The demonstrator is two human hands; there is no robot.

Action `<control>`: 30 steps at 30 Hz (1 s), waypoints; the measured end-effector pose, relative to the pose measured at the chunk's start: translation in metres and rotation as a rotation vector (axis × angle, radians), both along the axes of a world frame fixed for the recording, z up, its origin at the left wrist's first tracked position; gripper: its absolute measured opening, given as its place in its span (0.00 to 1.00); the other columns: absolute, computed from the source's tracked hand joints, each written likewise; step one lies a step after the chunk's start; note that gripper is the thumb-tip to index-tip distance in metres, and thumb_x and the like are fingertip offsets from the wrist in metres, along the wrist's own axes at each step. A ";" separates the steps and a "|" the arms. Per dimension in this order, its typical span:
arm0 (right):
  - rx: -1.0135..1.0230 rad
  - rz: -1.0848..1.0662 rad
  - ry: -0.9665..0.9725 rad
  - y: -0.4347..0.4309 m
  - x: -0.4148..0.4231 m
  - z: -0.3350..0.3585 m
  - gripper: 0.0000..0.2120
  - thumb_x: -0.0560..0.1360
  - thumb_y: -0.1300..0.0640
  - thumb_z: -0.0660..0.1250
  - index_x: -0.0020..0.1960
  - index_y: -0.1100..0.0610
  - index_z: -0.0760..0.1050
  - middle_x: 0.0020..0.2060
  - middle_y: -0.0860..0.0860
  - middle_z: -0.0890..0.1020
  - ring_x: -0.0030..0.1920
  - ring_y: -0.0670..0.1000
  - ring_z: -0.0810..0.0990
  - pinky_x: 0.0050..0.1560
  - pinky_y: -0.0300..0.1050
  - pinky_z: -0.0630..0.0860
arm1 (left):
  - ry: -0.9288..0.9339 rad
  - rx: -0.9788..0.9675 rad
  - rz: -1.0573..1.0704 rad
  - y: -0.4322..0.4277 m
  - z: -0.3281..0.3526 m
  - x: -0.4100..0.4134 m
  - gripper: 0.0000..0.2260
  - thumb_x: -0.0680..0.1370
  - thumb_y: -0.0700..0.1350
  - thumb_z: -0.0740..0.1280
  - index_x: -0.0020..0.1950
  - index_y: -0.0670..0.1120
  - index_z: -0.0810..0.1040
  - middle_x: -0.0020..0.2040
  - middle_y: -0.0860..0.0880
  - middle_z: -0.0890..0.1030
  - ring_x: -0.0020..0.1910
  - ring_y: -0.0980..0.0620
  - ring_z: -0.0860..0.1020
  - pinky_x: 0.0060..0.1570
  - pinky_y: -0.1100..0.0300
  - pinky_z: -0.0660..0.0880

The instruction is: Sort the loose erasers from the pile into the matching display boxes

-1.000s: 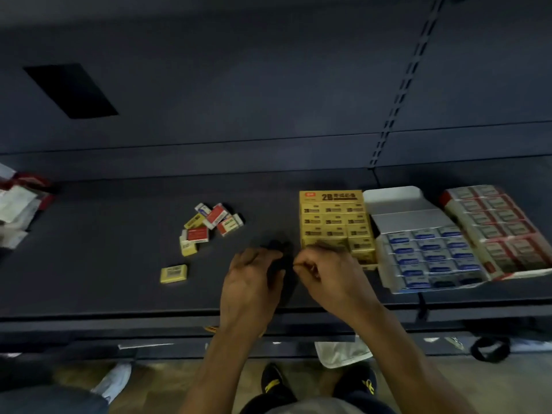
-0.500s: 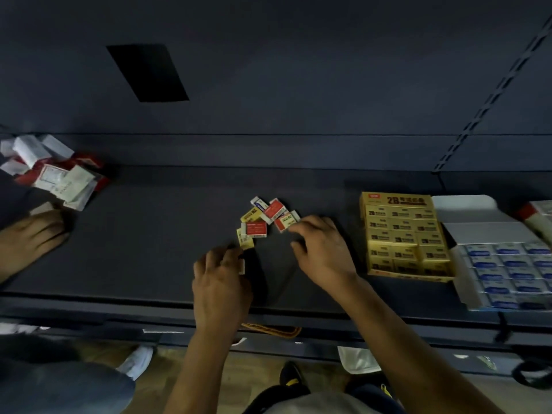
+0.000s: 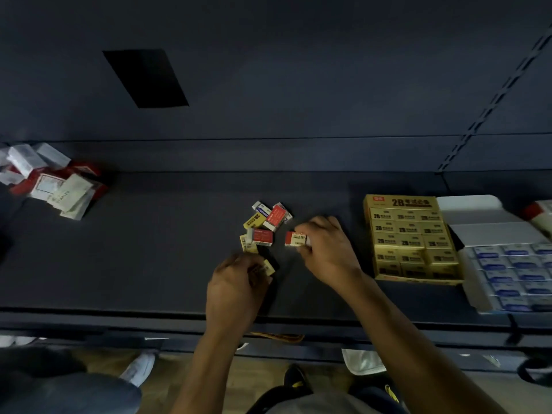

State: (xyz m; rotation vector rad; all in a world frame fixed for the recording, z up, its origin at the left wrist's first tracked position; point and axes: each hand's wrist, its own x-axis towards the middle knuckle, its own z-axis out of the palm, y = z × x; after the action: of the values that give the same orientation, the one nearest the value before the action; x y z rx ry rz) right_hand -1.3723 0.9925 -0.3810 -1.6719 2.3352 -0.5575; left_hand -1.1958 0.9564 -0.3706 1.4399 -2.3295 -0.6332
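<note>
A small pile of loose erasers (image 3: 265, 224), red, yellow and one blue-sleeved, lies mid-shelf. My right hand (image 3: 327, 252) pinches a red-sleeved eraser (image 3: 295, 238) at the pile's right edge. Just below the pile, my left hand (image 3: 236, 286) grips a yellow eraser (image 3: 265, 268). To the right stand the yellow display box (image 3: 410, 239), filled with yellow erasers, and the white display box (image 3: 475, 234) holding blue-sleeved erasers. A red display box (image 3: 540, 216) shows only partly at the right border.
A heap of red and white packets (image 3: 50, 182) lies at the shelf's far left. The dark shelf (image 3: 149, 264) has its front edge just under my wrists. A shoe and a dark trouser leg (image 3: 68, 389) show on the floor at lower left.
My right hand has closed on a red eraser and drawn it slightly away from the pile. My left hand has lifted the yellow eraser. The other person's hand at far left is gone.
</note>
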 end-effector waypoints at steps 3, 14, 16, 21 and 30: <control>-0.027 -0.014 -0.045 0.015 -0.005 0.005 0.17 0.73 0.58 0.67 0.61 0.53 0.74 0.57 0.49 0.73 0.59 0.51 0.67 0.57 0.40 0.65 | 0.044 0.023 -0.030 0.003 0.003 -0.008 0.12 0.68 0.46 0.76 0.50 0.52 0.81 0.47 0.53 0.80 0.45 0.53 0.78 0.41 0.65 0.67; -0.167 0.004 -0.255 0.078 -0.047 0.029 0.17 0.72 0.66 0.67 0.59 0.53 0.75 0.54 0.49 0.73 0.48 0.46 0.77 0.49 0.39 0.75 | 0.174 0.127 -0.094 0.036 0.013 -0.059 0.10 0.70 0.48 0.74 0.50 0.54 0.80 0.45 0.58 0.81 0.45 0.60 0.79 0.48 0.57 0.77; -0.183 0.008 -0.317 0.088 -0.055 0.032 0.17 0.72 0.67 0.66 0.58 0.53 0.75 0.53 0.48 0.72 0.45 0.44 0.78 0.46 0.36 0.75 | 0.201 0.139 -0.134 0.044 0.016 -0.071 0.09 0.70 0.47 0.74 0.49 0.54 0.80 0.43 0.59 0.81 0.43 0.61 0.79 0.46 0.56 0.78; -0.245 0.009 -0.417 0.108 -0.071 0.039 0.14 0.71 0.62 0.69 0.53 0.50 0.74 0.52 0.47 0.73 0.49 0.45 0.78 0.46 0.37 0.77 | 0.246 0.143 -0.251 0.069 0.029 -0.099 0.08 0.71 0.47 0.73 0.47 0.57 0.79 0.41 0.61 0.80 0.41 0.64 0.78 0.42 0.60 0.77; -0.361 -0.058 -0.362 0.141 -0.106 0.048 0.10 0.72 0.61 0.69 0.52 0.53 0.75 0.50 0.43 0.76 0.46 0.38 0.75 0.42 0.27 0.71 | 0.264 0.095 -0.360 0.099 0.035 -0.138 0.10 0.70 0.47 0.75 0.50 0.52 0.80 0.44 0.58 0.82 0.41 0.63 0.78 0.40 0.64 0.76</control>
State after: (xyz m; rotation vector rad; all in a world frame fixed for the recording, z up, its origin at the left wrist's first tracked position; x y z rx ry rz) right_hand -1.4785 1.1335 -0.3330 -1.4800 2.1112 -1.2421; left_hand -1.3335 1.0554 -0.3355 0.9065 -2.3837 -0.9771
